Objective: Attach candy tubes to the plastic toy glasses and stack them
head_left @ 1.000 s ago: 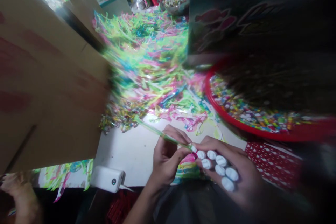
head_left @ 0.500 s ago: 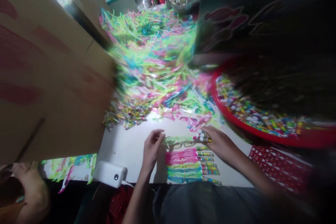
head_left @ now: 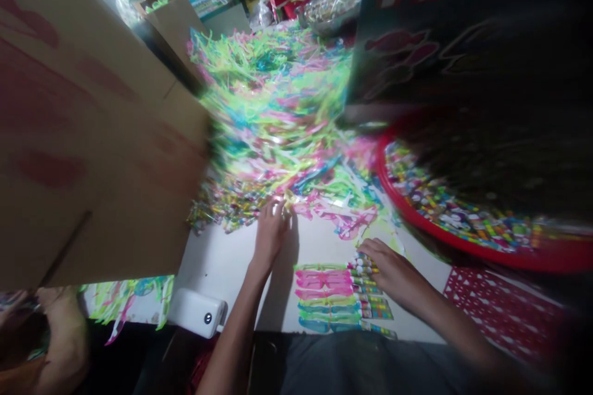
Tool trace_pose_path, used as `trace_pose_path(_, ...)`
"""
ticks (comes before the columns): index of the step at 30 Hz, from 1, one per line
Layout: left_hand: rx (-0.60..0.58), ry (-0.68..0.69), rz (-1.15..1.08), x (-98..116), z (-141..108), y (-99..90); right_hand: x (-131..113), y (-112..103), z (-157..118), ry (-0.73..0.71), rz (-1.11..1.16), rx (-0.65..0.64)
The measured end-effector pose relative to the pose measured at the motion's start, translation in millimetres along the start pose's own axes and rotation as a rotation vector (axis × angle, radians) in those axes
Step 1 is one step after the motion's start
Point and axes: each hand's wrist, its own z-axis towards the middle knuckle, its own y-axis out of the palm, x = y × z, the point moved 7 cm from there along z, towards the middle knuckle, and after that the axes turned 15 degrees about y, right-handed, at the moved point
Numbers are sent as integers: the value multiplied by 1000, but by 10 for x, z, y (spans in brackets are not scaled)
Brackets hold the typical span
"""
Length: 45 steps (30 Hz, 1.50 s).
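My left hand reaches to the near edge of the heap, fingers bent and closed around something I cannot make out, beside a pale yellow piece. In my right hand is a bunch of small tubes with white caps, held above the right end of a row. That row consists of flat plastic pieces shaped like toy glasses, in green, pink, yellow and blue, with patterned tubes at their right ends. Small wrapped pieces lie left of my left hand.
Coloured plastic strips heap up across the table. A large cardboard box stands left, a dark box right. A red basin holds many small tubes. Near the front edge lies a white power bank. Another person's arm shows lower left.
My left hand has moved away from me to the heap's edge. My right hand has lowered slightly, still holding the tubes. The light green piece now lies at the top of the row.
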Motion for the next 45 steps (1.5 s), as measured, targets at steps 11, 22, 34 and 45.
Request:
trace_pose_path(11, -169, -23, -47, 13, -71, 216, -136, -234, -43, 231, 251, 29)
trace_pose_path(22, -38, -283, -755, 666, -316, -88, -445, -351, -118, 352, 408, 101)
trace_pose_path(34, 304, -435, -1438, 1537, -370, -11, -1032, -480, -302, 327, 900, 156)
trace_pose_path(45, 607, -505, -1278, 1432, -399, -223, -1089, -549, -407, 386, 916, 165)
